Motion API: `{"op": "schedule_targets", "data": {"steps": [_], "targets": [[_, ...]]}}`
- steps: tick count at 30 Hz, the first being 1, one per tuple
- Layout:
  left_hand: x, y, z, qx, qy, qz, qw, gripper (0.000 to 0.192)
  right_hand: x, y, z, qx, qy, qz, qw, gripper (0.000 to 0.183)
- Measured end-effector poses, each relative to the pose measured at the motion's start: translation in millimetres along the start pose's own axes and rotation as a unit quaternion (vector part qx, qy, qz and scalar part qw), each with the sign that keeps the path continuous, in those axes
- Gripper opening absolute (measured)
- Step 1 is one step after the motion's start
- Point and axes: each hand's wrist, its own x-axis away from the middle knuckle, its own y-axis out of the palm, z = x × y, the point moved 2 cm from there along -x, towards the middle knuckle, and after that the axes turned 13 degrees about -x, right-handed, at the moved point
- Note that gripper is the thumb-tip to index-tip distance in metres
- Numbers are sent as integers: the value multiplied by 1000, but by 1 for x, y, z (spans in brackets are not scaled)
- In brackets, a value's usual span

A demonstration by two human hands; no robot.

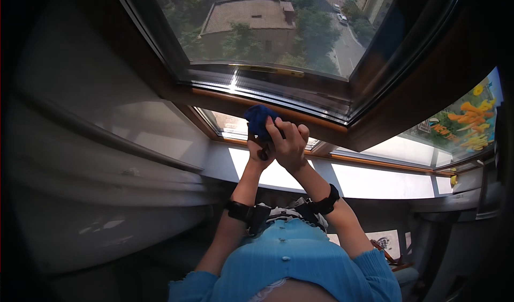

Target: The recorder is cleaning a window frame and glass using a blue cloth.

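A bunched dark blue cloth (260, 121) is held up in front of the brown lower rail (225, 106) of the window sash. My left hand (258, 151) grips it from below, partly hidden behind the cloth and the other hand. The fingertips of my right hand (290, 141) press into its right side. Between my palms shows a small dark round-ended piece (263, 155), too shaded to identify. Above the hands is a window pane (257, 40) with a fine mesh look, edged by a shiny metal strip (249, 91).
A sunlit white windowsill (373, 177) runs below the hands. At right, colourful decorations (474, 121) cover another pane, and a small yellow object (454, 180) sits by the sill's end. A pale wall (100, 141) with a dark rail (96, 129) stands left.
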Motion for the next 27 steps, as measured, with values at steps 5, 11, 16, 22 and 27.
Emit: {"op": "schedule_targets", "data": {"steps": [5,11,16,22,27], "targets": [[4,4,14,-607,122,121,776,38,-7,11,-2,-76,20,-1,997,36],[36,13,44,-376,-31,299,877,32,3,-10,8,-61,26,-5,998,47],[48,85,46,-404,77,186,893,50,4,-5,0,-99,41,-8,994,49],[45,97,49,-424,31,265,865,43,10,-33,-15,-208,18,-98,973,44],[42,81,40,-273,24,359,892,37,13,-93,-24,-166,-98,-12,981,24]]}}
